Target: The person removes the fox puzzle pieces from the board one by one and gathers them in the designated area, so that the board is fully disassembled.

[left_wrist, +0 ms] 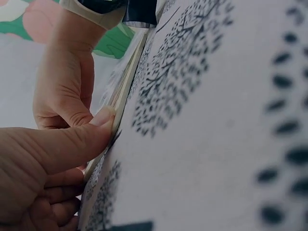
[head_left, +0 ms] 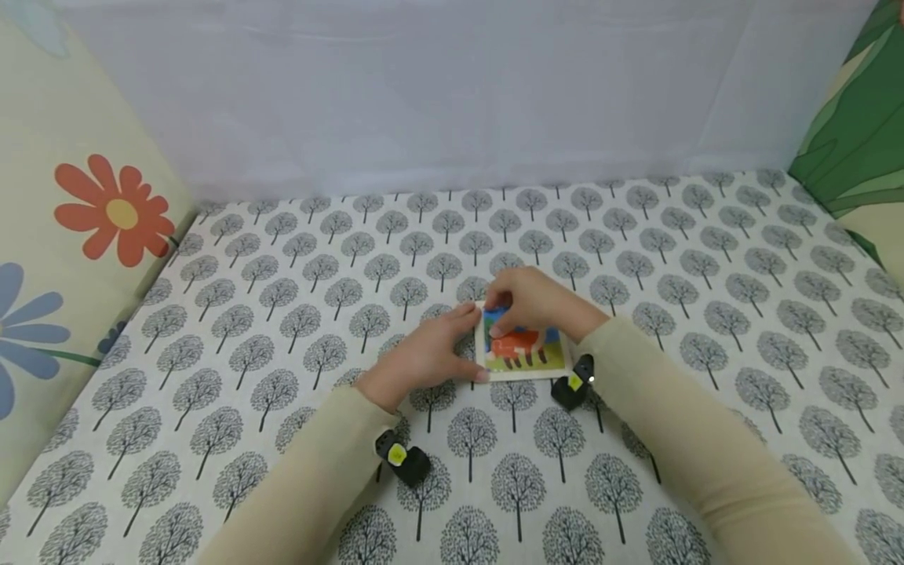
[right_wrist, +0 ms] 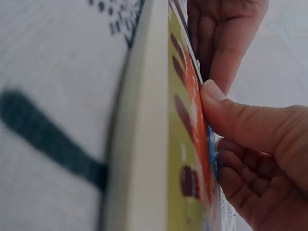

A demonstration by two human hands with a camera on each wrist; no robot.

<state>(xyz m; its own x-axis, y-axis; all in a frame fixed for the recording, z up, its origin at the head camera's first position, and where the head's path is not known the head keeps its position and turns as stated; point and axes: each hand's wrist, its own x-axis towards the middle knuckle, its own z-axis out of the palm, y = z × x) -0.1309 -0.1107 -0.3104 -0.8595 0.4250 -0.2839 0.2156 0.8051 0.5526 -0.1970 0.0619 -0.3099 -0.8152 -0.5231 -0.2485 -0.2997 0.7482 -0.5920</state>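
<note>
A small square picture puzzle [head_left: 518,351] lies on the tree-print cloth, showing an orange animal with dark legs on green and blue inside a cream border. My left hand [head_left: 428,350] holds its left side, thumb at the near corner and fingers at the far corner. Seen from the left wrist, that thumb [left_wrist: 72,144] bears on the pale edge. My right hand [head_left: 534,300] is over the upper left of the picture. Its thumb [right_wrist: 240,115] presses on the orange part while the curled fingers [right_wrist: 248,166] meet the blue part. A loose piece beneath them cannot be made out.
The cloth [head_left: 311,353] with its grey tree print covers the whole table. A white sheet [head_left: 466,94] hangs behind it. Flower-printed panels stand on the left [head_left: 42,212] and right [head_left: 854,125]. Black wrist cameras [head_left: 413,464] sit at both beige sleeves.
</note>
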